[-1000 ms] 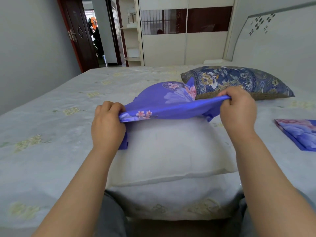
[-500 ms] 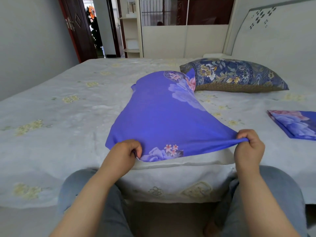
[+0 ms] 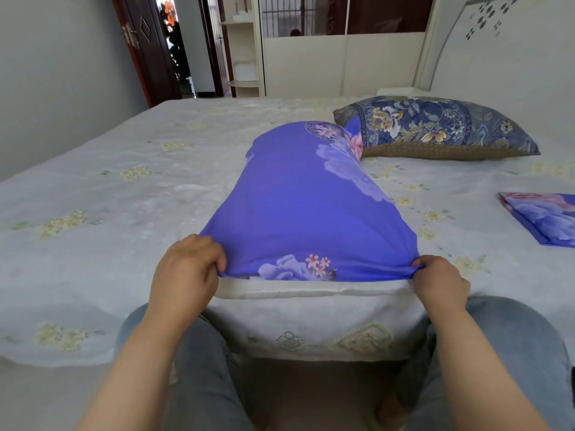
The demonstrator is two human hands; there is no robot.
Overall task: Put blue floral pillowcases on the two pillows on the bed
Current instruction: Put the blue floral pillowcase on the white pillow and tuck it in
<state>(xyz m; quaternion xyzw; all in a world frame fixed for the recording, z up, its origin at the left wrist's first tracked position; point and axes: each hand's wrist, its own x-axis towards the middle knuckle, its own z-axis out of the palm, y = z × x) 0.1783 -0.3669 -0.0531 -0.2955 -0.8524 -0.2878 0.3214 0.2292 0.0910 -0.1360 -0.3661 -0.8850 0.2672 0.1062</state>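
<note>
A plain grey wall point(image 3: 56, 73) runs along the left; a dark brown door point(image 3: 149, 48) stands open onto a bright hallway; a cream wardrobe point(image 3: 336, 57) with dark glass panels fills the far wall; a white headboard point(image 3: 497, 51) with leaf cut-outs rises at right.

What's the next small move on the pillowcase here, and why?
Probably one more short pull of the hem toward the body. Both hands, left hand and right hand, pinch the corners of the pillowcase, which covers most of the pillow, but a white strip of its near end shows below the hem.
</note>
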